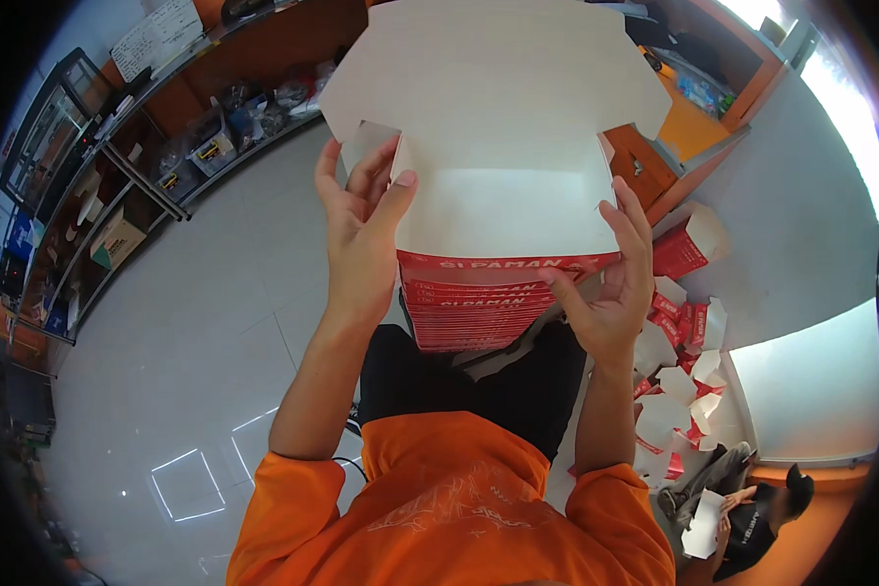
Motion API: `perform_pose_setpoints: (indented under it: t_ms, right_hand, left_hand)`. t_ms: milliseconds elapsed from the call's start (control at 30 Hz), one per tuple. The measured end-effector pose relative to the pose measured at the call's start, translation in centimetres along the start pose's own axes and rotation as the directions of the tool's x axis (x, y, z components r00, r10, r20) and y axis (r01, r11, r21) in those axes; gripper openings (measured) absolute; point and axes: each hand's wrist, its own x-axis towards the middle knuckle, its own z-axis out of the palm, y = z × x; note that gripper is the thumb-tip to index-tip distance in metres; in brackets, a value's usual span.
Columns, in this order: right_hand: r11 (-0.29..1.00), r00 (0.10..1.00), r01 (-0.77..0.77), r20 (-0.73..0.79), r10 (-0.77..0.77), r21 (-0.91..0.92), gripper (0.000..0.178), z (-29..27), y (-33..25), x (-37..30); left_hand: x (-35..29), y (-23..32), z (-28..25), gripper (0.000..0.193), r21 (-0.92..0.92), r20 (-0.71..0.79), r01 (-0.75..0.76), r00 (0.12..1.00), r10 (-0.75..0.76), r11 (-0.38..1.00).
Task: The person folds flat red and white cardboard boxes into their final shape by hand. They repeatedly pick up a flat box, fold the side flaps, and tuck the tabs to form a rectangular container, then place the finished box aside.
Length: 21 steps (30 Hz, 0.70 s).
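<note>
A: Holding what, and where?

B: Holding an open box (503, 210) at twelve o'clock from the shirt (439, 488), gripping from both sides at once

A: Lying nearer to which side?

B: Favouring neither: touching both, lying toward three o'clock from the left hand (361, 220) and toward ten o'clock from the right hand (610, 283), running lengthwise from nine to three

A: And gripping how?

B: Pinching the left wall narrowly between left thumb and fingers; bracing the right wall with the right fingers, pressing the right thumb against the red front

A: Hovering over anything?

B: Showing just above a red stack (479, 332) at six o'clock; failing to tell whether resting on it or hanging clear

A: Looking like what material?

B: Looking like smooth card, matt white inside, printed red outside; flaring at twelve into a broad, corner-cut lid (498, 68)

A: Seeing anything else?

B: Seeing loose cartons (664, 415) and a co-worker (747, 532) at five o'clock from the box
</note>
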Motion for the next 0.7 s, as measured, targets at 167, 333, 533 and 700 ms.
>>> perform_pose_setpoints:
  t_ms: [167,333,533,700]
  right_hand:
    - [0.947,0.978,-0.124,-0.123,0.167,0.295,0.076,2.0,0.6,0.0]
    - [0.967,0.978,-0.198,-0.038,0.207,0.159,0.080,1.6,1.6,-1.7]
    - [0.907,0.963,-0.266,0.142,0.231,0.327,0.078,-0.6,2.0,-1.9]
    - [0.588,0.887,-0.423,0.181,0.425,0.690,0.078,0.4,1.6,-2.0]
  left_hand:
    - [-1.0,-0.9,-1.6,0.093,0.179,0.033,0.025,0.999,-0.032,0.983]
    - [-2.5,-0.8,-1.7,0.077,0.570,0.066,-0.229,0.970,0.234,0.789]
    - [-2.6,3.4,4.7,0.050,0.512,0.774,-0.688,0.629,0.071,0.514]
    - [0.4,1.9,6.8,0.052,0.428,0.904,-0.781,0.371,-0.213,0.455]
